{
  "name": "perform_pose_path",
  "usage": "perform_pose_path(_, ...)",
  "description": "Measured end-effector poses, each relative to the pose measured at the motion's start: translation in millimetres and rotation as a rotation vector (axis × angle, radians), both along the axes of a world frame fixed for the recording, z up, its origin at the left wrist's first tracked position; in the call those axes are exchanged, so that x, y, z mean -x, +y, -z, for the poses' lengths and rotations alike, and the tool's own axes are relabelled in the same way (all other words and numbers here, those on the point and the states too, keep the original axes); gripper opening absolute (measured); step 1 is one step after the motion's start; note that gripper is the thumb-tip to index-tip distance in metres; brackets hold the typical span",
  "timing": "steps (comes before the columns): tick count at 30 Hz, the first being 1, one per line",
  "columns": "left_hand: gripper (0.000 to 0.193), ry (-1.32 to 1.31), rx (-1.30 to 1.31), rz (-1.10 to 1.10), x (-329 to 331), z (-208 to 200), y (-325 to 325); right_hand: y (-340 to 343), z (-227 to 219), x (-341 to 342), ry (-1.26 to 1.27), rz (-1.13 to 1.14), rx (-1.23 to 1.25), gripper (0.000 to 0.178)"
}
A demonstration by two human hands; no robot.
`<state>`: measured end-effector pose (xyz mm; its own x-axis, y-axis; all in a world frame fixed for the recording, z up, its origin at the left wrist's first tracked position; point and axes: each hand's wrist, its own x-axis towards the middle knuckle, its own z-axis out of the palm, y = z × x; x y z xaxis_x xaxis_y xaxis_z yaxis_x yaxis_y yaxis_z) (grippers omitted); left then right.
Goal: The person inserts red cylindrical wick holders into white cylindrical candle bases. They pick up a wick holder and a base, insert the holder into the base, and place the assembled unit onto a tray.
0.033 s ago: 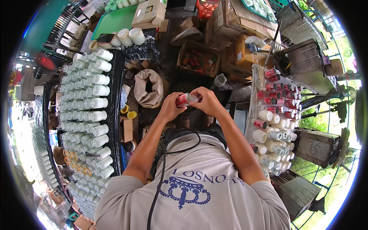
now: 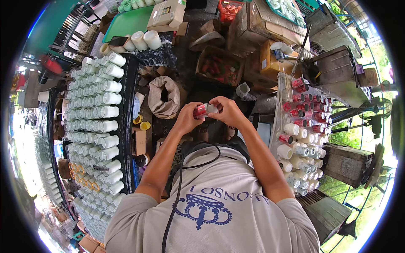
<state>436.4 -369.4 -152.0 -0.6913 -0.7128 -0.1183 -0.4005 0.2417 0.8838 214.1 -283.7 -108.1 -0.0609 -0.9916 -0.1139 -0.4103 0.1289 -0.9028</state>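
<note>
In front of my body, my left hand (image 2: pixel 189 118) is closed round a small red printed sleeve (image 2: pixel 200 111). A white cylinder, like a candle (image 2: pixel 211 108), sits at the sleeve's right end, partly covered by fingers. The fingers of my right hand (image 2: pixel 225 110) pinch that white end. How far it lies inside the sleeve is hidden. To the right, a rack (image 2: pixel 276 99) carries several red-sleeved cylinders (image 2: pixel 300 111) with dark ends, and white cylinders (image 2: pixel 291 129) nearer me.
Rows of white cylinders (image 2: pixel 107 111) fill a black-edged table on my left. Ahead are an open sack (image 2: pixel 156 90), a cardboard box (image 2: pixel 232 59) of red pieces, and a white cup-like container (image 2: pixel 242 89). Wooden boxes (image 2: pixel 348 158) and a fan (image 2: pixel 377 109) stand at the far right.
The surroundings have shifted slightly in the view. Both hands keep the same grip on the red sleeve and the white cylinder.
</note>
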Motion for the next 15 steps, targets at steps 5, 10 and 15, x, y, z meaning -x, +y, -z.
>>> perform_pose_path(5, 0.061, 0.000, 0.029, 0.006, -0.7, -19.8, 5.6, -6.2, -1.6, 14.4, -0.130, -0.071, -0.095, 0.029)
perform_pose_path(10, 0.062, 0.028, 0.004, -0.044, -5.5, -21.4, 9.5, -16.6, 0.6, 28.3, -0.267, -0.026, -0.179, 0.028)
perform_pose_path(15, 0.061, 0.066, -0.118, -0.135, -6.8, -24.9, 19.0, -25.6, 15.0, 32.4, -0.114, 0.067, -0.150, 0.027)
